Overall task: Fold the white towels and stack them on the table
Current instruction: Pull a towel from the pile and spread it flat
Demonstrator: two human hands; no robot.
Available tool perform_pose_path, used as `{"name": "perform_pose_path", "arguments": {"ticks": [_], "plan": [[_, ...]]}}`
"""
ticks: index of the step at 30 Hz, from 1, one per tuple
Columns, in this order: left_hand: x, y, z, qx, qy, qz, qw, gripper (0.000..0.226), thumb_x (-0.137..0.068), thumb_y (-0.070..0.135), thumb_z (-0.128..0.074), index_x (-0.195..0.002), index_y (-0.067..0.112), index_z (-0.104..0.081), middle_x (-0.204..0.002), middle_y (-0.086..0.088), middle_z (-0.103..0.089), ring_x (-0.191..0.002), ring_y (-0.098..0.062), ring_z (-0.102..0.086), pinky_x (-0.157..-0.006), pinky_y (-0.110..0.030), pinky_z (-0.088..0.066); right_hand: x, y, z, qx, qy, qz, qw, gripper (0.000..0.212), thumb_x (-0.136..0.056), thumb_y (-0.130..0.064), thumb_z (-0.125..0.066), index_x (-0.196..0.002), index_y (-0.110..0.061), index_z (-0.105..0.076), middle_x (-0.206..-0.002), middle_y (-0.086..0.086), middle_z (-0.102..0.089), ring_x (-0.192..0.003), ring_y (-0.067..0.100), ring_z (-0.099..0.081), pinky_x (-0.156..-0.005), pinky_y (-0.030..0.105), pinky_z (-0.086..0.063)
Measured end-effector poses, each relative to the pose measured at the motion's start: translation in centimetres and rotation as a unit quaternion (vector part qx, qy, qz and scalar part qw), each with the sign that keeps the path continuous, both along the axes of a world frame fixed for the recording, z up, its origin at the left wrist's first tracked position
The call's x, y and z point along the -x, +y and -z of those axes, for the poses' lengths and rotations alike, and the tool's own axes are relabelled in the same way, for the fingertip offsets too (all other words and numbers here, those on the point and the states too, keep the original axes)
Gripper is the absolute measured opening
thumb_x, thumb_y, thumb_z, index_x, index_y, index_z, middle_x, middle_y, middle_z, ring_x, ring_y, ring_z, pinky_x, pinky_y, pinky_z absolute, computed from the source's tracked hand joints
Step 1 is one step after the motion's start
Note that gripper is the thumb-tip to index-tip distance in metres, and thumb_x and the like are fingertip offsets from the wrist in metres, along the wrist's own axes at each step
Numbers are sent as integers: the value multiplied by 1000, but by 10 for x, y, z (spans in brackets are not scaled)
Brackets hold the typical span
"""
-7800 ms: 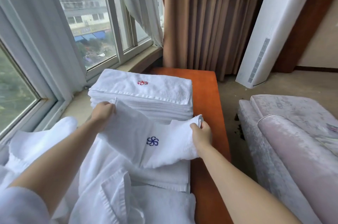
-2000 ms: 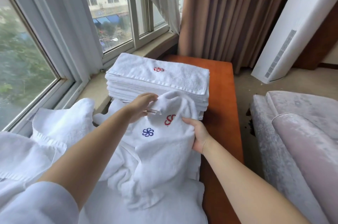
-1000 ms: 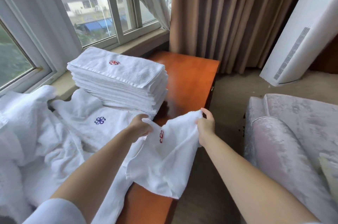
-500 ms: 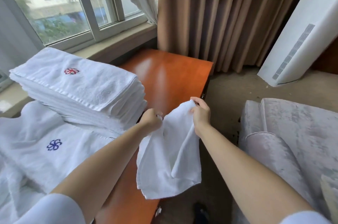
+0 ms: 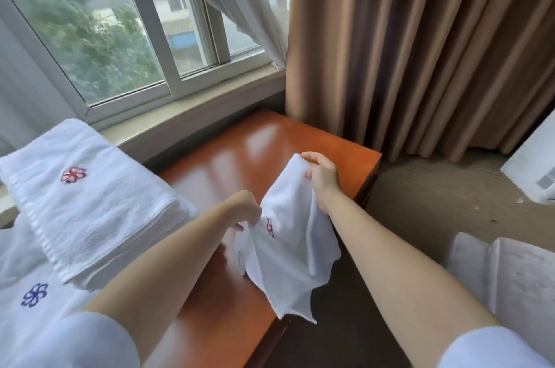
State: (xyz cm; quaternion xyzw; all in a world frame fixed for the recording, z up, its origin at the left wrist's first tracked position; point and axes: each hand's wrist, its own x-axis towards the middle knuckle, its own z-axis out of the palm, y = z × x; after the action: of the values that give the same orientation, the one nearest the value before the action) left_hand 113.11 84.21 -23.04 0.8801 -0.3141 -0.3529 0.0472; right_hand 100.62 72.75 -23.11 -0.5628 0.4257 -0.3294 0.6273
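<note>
A small white terry towel with a red embroidered emblem (image 5: pixel 289 243) is being held up over the glossy orange-brown wooden table (image 5: pixel 240 157), near its right edge. Its upper corner is being pinched by the right hand (image 5: pixel 322 176), thumb and fingers curled round the cloth, while a lower part of the edge beside the emblem is being gripped by the left hand (image 5: pixel 244 206), its fingers closed on the fabric. The towel is being kept unfolded and slack between the two hands, its lower corner hanging past the table's front right edge.

To the left, a neat stack of folded white towels topped by a red flower emblem (image 5: pixel 87 202) is lying on the table beside the window sill (image 5: pixel 192 118). At the lower left, loose white cloth marked with a blue flower emblem (image 5: pixel 34 295) is lying just beside the stack. Brown pleated curtains (image 5: pixel 420 46) are hanging behind the table, and a pale plush armchair (image 5: pixel 510 280) is being cut off at the right edge of the view.
</note>
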Motion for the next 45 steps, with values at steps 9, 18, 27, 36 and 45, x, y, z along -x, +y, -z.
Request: {"name": "perform_pose_path", "arguments": {"ticks": [9,18,27,36,45], "plan": [[-48,-73,4,61,-60,60,994,31,-94,18,-47,-115,2,-65,-100,-12,-65,-76,-25,-55,-61,-25,-42,-41,-78,5,59,45,16,997,37,-82,5,-44,-93,-22,-67,-92,-13,-64,-91,8,-58,-72,17,-46],[-57,-179,29,150,-3,-117,982,20,-89,11,-45,-88,-2,-61,-75,-14,-51,-67,-27,-48,-52,-25,-36,-63,-202,42,119,99,-55,986,36,-89,1,-41,-109,-16,-67,-111,1,-67,-107,19,-60,-97,34,-51],[-54,-256,49,142,-12,-280,949,27,-94,20,-40,-70,8,-49,-77,-7,-50,-75,-26,-49,-55,-29,-33,-87,-306,58,117,138,-203,962,25,-92,-8,-48,-109,-17,-64,-107,0,-67,-104,22,-61,-96,39,-51],[-100,-303,69,239,-19,-400,885,31,-89,19,-46,-59,12,-44,-62,-4,-44,-64,-26,-45,-52,-28,-30,-144,-345,59,88,137,-225,961,22,-87,-4,-45,-100,-17,-57,-92,-4,-58,-92,16,-53,-86,32,-48],[-125,-344,78,228,-56,-464,854,31,-93,18,-42,-62,12,-41,-76,-13,-55,-79,-31,-51,-63,-32,-33,-188,-393,57,42,111,-326,938,21,-87,-1,-44,-98,-15,-54,-91,-3,-53,-89,15,-48,-73,22,-41]]}}
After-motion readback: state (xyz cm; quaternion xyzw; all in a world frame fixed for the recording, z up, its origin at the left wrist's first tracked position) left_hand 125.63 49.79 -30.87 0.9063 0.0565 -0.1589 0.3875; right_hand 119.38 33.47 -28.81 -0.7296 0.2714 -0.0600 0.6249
